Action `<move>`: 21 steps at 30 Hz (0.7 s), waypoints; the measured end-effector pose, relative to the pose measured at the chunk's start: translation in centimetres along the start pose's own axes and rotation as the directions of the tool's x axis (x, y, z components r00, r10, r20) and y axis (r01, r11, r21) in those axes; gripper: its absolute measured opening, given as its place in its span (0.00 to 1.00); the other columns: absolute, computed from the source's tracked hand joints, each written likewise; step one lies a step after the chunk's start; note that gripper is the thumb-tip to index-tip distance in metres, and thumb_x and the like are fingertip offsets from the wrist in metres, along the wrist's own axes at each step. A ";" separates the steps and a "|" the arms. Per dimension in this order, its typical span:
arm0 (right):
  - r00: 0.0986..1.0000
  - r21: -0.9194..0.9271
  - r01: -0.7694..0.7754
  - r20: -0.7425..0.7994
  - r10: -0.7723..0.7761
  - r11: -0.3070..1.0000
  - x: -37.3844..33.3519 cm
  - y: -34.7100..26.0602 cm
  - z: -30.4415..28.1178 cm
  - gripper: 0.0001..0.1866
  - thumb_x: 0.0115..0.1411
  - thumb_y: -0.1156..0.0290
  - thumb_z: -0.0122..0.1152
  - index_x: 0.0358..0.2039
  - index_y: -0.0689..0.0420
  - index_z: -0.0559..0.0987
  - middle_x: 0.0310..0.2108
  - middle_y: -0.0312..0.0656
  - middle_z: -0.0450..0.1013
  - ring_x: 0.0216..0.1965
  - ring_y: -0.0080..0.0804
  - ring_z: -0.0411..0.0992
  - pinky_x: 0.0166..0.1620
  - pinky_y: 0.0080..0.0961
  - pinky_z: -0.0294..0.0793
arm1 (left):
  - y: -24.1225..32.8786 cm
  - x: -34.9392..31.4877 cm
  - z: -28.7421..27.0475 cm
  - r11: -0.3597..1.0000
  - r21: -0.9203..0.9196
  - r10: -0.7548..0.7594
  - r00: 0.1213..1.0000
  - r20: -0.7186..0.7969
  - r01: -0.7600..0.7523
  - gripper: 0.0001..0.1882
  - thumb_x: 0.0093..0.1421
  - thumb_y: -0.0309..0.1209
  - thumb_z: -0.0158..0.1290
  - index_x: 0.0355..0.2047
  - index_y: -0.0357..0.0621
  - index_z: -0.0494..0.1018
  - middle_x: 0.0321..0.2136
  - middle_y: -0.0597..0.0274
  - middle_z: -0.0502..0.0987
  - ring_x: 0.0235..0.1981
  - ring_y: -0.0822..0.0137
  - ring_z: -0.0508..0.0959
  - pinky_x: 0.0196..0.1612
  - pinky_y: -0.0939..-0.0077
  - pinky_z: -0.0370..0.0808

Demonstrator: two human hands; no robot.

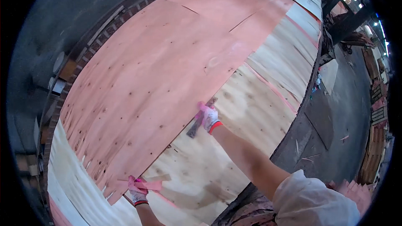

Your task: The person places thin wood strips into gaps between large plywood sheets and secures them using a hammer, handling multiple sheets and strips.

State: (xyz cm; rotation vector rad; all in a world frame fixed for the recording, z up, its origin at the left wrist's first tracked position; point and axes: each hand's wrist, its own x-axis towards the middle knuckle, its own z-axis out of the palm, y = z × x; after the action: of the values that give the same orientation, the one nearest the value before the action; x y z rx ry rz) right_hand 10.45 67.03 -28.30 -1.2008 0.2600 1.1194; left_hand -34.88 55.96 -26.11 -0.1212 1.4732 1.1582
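A large pink-coated wood veneer sheet lies over pale veneer sheets, its straight edge running diagonally between my hands. My right hand, in a white glove stained pink with a red cuff, is closed around a dark, flat, blade-like tool at that edge. Nearer me, my left hand, in a similar pink-stained glove, is closed on a pink veneer strip by the sheet's near corner. Part of the strip is hidden by the fingers.
A ridged, dark rail borders the far left side. Beyond the right edge is a grey floor with scattered scraps. Stacked boards stand at the far right, and dark metal framework rises at the upper right.
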 end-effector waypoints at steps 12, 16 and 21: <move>0.999 -0.253 0.022 0.041 -0.012 0.967 0.7 -0.6 0.9 0.19 0.53 0.72 0.65 0.45 0.58 0.72 0.35 0.41 0.74 0.29 0.32 0.74 0.28 0.31 0.78 | 3.3 4.2 -4.3 0.943 0.265 0.173 0.976 0.133 -0.204 0.16 0.62 0.39 0.47 0.46 0.45 0.68 0.34 0.61 0.73 0.33 0.68 0.74 0.33 0.70 0.75; 0.994 -0.553 0.102 0.085 -0.067 0.827 2.0 0.8 -0.6 0.16 0.53 0.59 0.63 0.31 0.60 0.75 0.24 0.41 0.73 0.22 0.28 0.71 0.25 0.30 0.73 | 1.5 -3.0 1.0 0.942 0.260 0.173 0.971 0.164 -0.212 0.09 0.63 0.35 0.46 0.39 0.45 0.70 0.29 0.63 0.74 0.29 0.69 0.73 0.31 0.70 0.74; 0.973 -0.429 0.230 0.090 -0.211 0.874 4.5 -0.5 -2.5 0.18 0.54 0.62 0.64 0.39 0.58 0.70 0.24 0.38 0.70 0.19 0.28 0.68 0.21 0.29 0.73 | 1.4 -5.1 -0.8 0.884 0.424 0.059 0.947 0.314 -0.196 0.14 0.64 0.33 0.47 0.43 0.34 0.71 0.36 0.54 0.77 0.40 0.64 0.77 0.45 0.73 0.76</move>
State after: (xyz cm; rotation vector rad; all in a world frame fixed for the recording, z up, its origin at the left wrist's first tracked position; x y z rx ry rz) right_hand 13.91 67.48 -32.14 -1.5598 -0.1726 1.0266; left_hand -34.83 53.37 -21.39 0.4618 1.4570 0.8621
